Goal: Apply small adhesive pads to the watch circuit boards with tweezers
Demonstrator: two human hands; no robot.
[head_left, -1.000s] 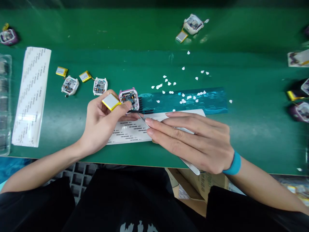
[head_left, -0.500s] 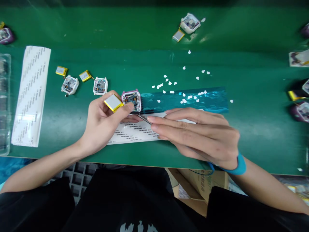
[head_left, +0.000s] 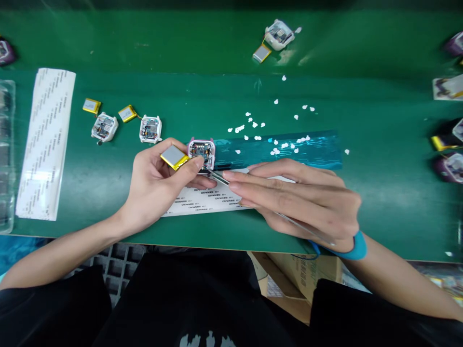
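Between its thumb and fingers my left hand [head_left: 154,185] holds a purple-rimmed watch case [head_left: 201,150], its circuit board facing up. A silver battery with yellow edges [head_left: 174,157] lies against the same hand, left of the case. My right hand [head_left: 300,197], with a blue band at the wrist, grips metal tweezers [head_left: 220,177]. Their tips are at the lower edge of the case; whether they hold anything is too small to tell. Beneath both hands is a white printed sheet [head_left: 202,200].
Two white watch cases [head_left: 104,126] with batteries sit at the left, beside a printed strip [head_left: 45,144]. Small white stickers [head_left: 285,145] are scattered around a blue film [head_left: 321,149]. Another white case [head_left: 279,34] lies at the back. More cases are at the right edge.
The purple-rimmed case and battery have shifted slightly right and down with my left hand, and the case has turned a little. The tweezers have tilted, showing more of their shaft. The back case has moved slightly left.
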